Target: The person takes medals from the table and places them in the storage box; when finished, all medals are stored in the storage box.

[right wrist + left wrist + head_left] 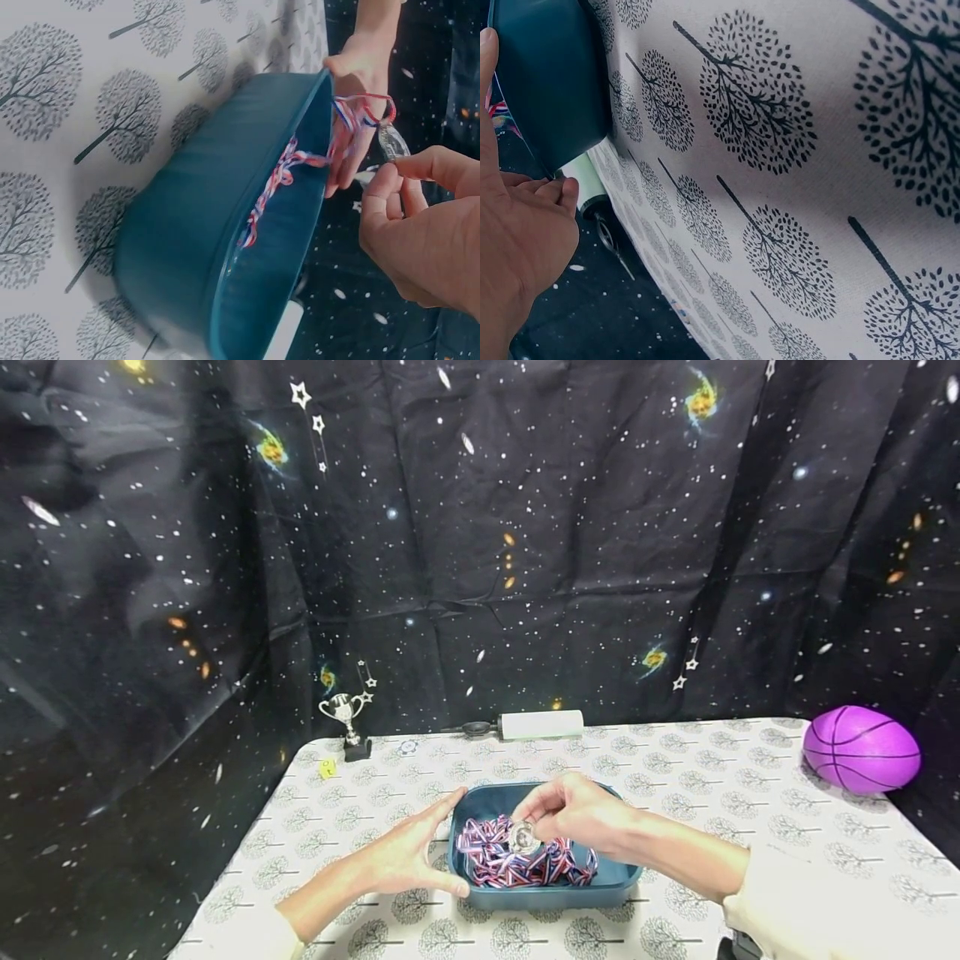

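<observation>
A dark teal bin (pixel 551 897) stands on the table with a heap of red, white and blue ribbons (pixel 551 864) inside. Above the ribbons, my right hand (pixel 581 814) pinches a silvery medal (pixel 524 837) between thumb and fingertips. Its striped ribbon (pixel 345 116) trails down towards the bin in the right wrist view. My left hand (pixel 405 856) spans the bin's left end, fingers at the far corner and thumb at the near corner. In the left wrist view that hand (pixel 525 232) touches the bin's rim, partly cut off by the frame.
A silver trophy cup (pixel 343 714) and a small yellow object (pixel 327 768) stand at the back left. A hand pump (pixel 540 725) lies along the back edge. On the right sits a purple basketball (pixel 861 750). A dark star-patterned cloth (pixel 480 527) hangs behind the table.
</observation>
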Demonstrator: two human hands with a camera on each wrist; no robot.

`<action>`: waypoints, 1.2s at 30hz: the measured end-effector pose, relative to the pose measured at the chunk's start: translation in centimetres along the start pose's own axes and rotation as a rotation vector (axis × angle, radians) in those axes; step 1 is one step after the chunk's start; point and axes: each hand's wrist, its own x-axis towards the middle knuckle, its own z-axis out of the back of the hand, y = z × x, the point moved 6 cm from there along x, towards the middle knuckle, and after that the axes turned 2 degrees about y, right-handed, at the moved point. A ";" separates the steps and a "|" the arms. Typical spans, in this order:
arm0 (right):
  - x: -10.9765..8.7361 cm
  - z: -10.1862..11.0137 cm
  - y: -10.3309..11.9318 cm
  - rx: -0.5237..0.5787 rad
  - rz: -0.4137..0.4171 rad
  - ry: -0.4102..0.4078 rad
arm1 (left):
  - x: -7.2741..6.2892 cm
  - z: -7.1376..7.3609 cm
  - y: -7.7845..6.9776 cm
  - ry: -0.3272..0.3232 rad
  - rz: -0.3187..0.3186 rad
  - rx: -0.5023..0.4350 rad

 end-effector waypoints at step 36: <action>1.1 3.7 -5.0 0.011 -0.009 -0.135 | 0.0 -0.2 0.1 0.010 0.008 -0.017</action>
